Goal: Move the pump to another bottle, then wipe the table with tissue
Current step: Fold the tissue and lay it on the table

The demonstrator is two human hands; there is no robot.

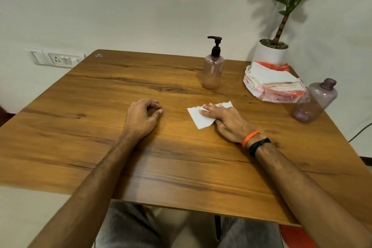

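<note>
A pinkish bottle (213, 71) with a black pump (215, 46) screwed on stands at the back of the wooden table (100, 127). A second pinkish bottle (314, 101), without a cap, stands at the right edge. A white tissue (199, 118) lies flat near the table's middle. My right hand (227, 122) presses on it with straight fingers. My left hand (142, 117) rests on the table to the left of the tissue, fingers loosely curled, holding nothing.
A pack of tissues in a red and white plastic wrapper (271, 82) lies at the back right. Behind it a potted plant (270, 52) stands in a white pot. A wall socket panel (57, 59) sits at the left.
</note>
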